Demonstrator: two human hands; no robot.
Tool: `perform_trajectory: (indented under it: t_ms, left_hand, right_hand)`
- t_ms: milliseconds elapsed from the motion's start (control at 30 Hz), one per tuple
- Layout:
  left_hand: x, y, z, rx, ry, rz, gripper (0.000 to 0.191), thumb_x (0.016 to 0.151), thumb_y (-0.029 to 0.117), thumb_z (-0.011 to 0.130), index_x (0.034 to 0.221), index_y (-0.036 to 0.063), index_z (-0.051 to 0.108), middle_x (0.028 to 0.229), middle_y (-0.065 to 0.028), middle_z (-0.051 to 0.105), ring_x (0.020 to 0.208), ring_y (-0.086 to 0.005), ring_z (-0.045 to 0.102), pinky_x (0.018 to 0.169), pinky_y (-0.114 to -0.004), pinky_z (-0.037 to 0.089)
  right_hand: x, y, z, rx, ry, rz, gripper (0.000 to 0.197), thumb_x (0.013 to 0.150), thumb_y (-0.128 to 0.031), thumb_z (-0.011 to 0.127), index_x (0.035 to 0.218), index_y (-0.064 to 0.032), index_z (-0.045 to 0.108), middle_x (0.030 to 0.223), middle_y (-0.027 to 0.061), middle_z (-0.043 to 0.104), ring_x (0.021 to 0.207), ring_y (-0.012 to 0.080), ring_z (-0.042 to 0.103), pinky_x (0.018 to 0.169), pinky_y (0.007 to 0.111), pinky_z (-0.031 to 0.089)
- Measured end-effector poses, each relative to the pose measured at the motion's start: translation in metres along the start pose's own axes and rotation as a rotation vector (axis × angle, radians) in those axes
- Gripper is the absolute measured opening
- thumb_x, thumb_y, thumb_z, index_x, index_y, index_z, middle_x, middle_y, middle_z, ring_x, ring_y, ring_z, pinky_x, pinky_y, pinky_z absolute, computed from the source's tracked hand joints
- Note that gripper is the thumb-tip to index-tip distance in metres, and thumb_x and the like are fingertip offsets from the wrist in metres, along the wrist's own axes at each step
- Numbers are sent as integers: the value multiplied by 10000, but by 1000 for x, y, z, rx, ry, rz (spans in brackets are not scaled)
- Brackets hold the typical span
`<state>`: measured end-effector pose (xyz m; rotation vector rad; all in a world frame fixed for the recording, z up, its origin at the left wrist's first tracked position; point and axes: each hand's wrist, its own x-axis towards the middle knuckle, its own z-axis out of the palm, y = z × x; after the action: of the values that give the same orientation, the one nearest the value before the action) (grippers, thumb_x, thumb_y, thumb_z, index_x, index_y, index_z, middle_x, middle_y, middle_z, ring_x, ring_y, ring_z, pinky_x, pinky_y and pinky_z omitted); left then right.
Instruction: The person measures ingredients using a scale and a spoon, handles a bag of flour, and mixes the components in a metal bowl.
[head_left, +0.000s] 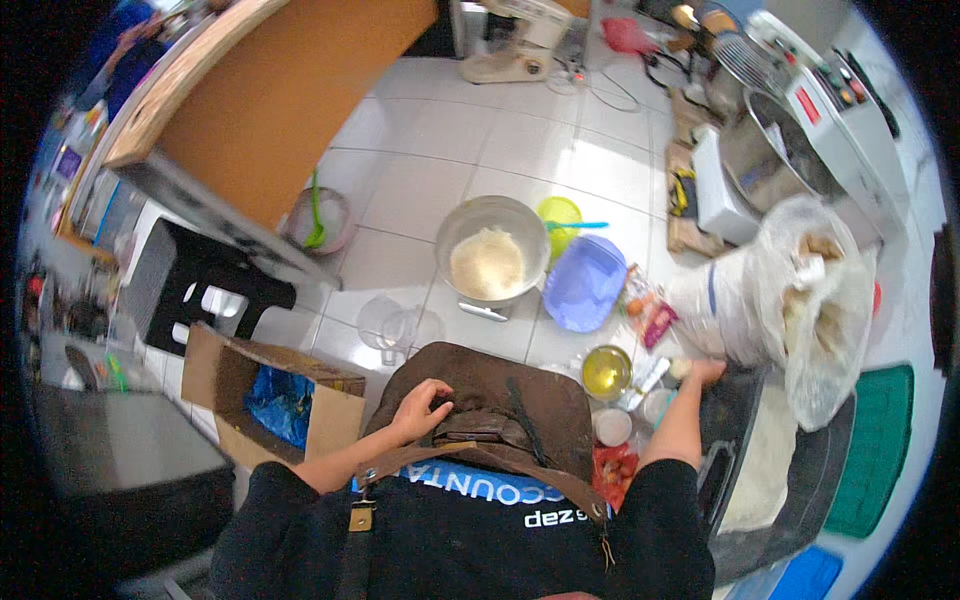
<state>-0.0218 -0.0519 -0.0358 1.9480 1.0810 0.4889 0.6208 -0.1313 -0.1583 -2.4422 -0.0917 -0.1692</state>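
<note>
My left hand (422, 409) hovers over the brown apron (487, 382) on my lap, fingers loosely curled apart, with nothing in it. Out to the right, my right hand (703, 370) reaches down beside a small pale item (681, 367); whether it grips anything is unclear. Ahead on the tiled floor stands a metal bowl (493, 210) holding pale powder (487, 264), apparently on a scale (484, 311). Right of it are a blue plastic basin (586, 283) and a yellow-green bowl (561, 217) with a blue utensil (589, 225). A container of yellow liquid (607, 372) is near my right forearm.
A cardboard box (341, 427) with blue plastic stands at left, near a black crate (217, 292). Clear jugs (390, 326) sit left of the bowl. On the right are a plastic-lined bucket (739, 300), small packets (649, 311), a lidded jar (613, 427) and a red bag (613, 472).
</note>
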Motion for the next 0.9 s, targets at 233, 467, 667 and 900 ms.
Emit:
perform_trajectory:
  t_ms: [233, 467, 667, 900]
  left_hand:
    - [12, 0, 5, 86, -48, 46, 266, 784, 200, 631, 988, 47, 553, 941, -117, 567, 894, -271, 567, 784, -372, 447]
    - [7, -1, 4, 36, -16, 17, 254, 777, 189, 636, 969, 41, 559, 946, -119, 572, 879, -272, 576, 762, -368, 458]
    - [-16, -15, 8, 13, 104, 22, 230, 769, 86, 636, 974, 16, 561, 933, -120, 566, 869, -249, 567, 772, -319, 449]
    - [-9, -23, 19, -36, 9, 60, 233, 770, 63, 623, 983, 18, 541, 928, -102, 555, 844, -225, 545, 763, -314, 439]
  right_hand:
    - [4, 1, -24, -644, -73, -267, 338, 770, -89, 597, 1090, -37, 502, 1125, 221, 525, 993, 408, 564, 829, 472, 467]
    - [-38, -50, -65, -389, -133, -413, 383, 785, -101, 562, 1147, -2, 487, 1204, 232, 453, 1077, 394, 498, 920, 436, 416]
    - [-139, -70, -139, -224, -293, -893, 278, 777, -128, 595, 1038, -54, 534, 1022, 149, 532, 986, 334, 521, 832, 395, 437]
    - [-199, 54, -253, -212, -313, -519, 131, 805, -149, 584, 887, -52, 554, 900, 128, 571, 828, 334, 572, 715, 407, 462]
